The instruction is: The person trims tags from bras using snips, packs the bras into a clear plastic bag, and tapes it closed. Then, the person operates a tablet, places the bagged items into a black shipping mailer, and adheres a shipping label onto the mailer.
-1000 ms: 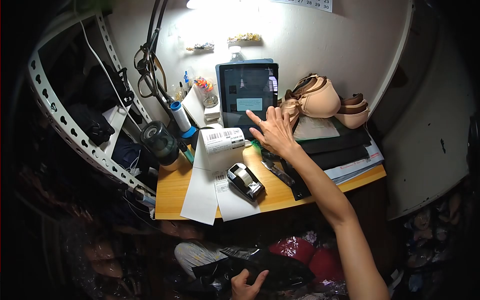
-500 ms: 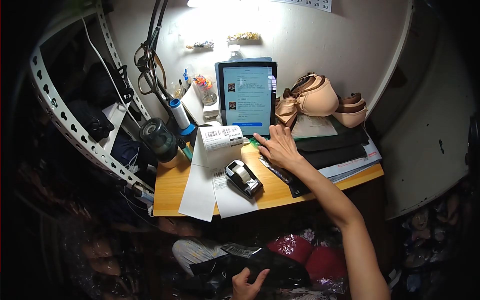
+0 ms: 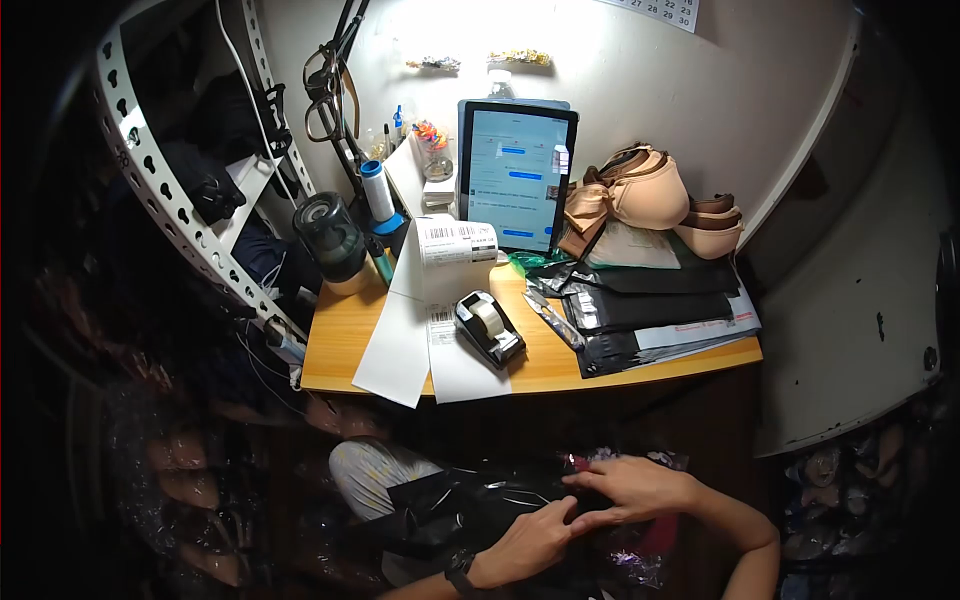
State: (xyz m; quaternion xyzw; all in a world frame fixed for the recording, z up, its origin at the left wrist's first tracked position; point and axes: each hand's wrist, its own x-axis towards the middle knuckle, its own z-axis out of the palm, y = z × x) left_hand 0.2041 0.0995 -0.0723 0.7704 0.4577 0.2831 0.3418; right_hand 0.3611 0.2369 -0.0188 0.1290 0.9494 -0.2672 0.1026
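A black plastic mailer bag (image 3: 455,505) lies across the lap, its folds catching the light. My left hand (image 3: 530,542), with a dark band at the wrist, is closed at the bag's edge. Just to its right, my right hand (image 3: 635,488) hovers over the bag with fingers apart, thumb close to the left hand's fingertips. Beneath the right forearm, a red item in clear plastic (image 3: 655,540) is partly hidden.
On the wooden desk (image 3: 335,345) stand a tablet (image 3: 515,180), a tape dispenser (image 3: 488,330), a label roll (image 3: 455,245), stacked black bags (image 3: 650,305) and beige bras (image 3: 645,190). A metal shelf (image 3: 150,150) rises on the left. Plastic-wrapped goods (image 3: 185,490) lie below.
My right hand has left the desk in front of the tablet and come down to the lap beside my left hand. The tablet's page differs, and the view has shifted slightly.
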